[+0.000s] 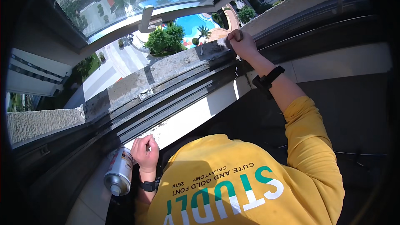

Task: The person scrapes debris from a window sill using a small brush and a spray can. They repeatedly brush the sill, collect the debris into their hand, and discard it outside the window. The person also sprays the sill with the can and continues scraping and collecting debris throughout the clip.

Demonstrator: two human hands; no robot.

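Observation:
My left hand (pixel 145 153) is curled into a loose fist over the pale inner windowsill (pixel 190 115), with nothing visible in it. Right beside it stands a spray can (pixel 120 170) with a silver top and printed sides. Whether the fingers touch the can is unclear. My right hand (pixel 243 44) reaches out to the far end of the rough outer ledge (pixel 175 64), its fingers curled in. A dark patch shows at the curled fingers; I cannot make out whether something is held. Between both hands run the dark metal window tracks (pixel 175 90).
An outward-opened window sash (pixel 134 9) with a pale handle (pixel 146 20) hangs over the opening. Far below lie a swimming pool (pixel 193 25), trees and paving, a long drop past the ledge. Dirt specks and a small metal fitting (pixel 145 93) sit along the tracks.

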